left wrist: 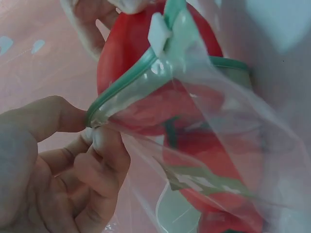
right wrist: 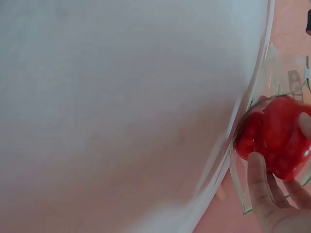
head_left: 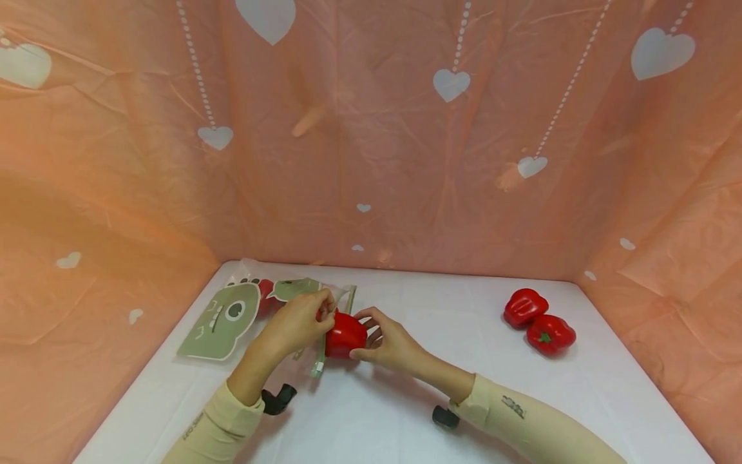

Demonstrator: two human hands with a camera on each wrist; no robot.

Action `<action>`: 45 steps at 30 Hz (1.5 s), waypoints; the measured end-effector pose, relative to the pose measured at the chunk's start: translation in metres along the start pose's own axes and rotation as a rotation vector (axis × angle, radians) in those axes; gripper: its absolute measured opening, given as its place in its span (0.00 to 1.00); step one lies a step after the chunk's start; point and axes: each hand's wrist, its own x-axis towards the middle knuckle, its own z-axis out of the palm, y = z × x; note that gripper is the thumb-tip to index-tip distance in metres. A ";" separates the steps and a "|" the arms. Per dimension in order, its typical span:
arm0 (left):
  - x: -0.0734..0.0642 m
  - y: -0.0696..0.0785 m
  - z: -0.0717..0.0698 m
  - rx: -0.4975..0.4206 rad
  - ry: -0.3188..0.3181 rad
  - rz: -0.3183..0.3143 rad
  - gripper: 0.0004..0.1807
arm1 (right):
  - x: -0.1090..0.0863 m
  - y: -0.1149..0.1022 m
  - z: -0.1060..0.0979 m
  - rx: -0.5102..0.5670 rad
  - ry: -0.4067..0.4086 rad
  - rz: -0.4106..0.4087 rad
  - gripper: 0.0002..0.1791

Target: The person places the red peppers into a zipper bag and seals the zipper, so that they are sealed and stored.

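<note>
A clear zip bag with a green edge and a white slider has its mouth around part of a red bell pepper. My left hand pinches the bag's green rim between thumb and fingers. From the other side, my right hand holds that pepper by its outer end, fingers and thumb spread around it. Deeper in the bag, more red peppers show through the plastic in the left wrist view. A green one-eyed monster print covers the bag's left part.
Two more red bell peppers, one behind and one with a green stem, lie together at the right of the white table. Orange sheets with hearts wall in the back and sides. A black camera mount sits at the right wrist.
</note>
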 end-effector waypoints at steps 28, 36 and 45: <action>-0.002 0.001 -0.001 0.024 -0.025 -0.036 0.05 | 0.001 -0.004 0.007 -0.032 0.006 -0.016 0.35; -0.003 0.000 0.000 0.026 -0.033 -0.035 0.06 | 0.006 -0.006 0.011 -0.038 -0.027 -0.056 0.35; -0.001 0.002 -0.002 0.018 -0.019 -0.025 0.05 | 0.010 -0.009 0.016 -0.002 0.032 0.036 0.33</action>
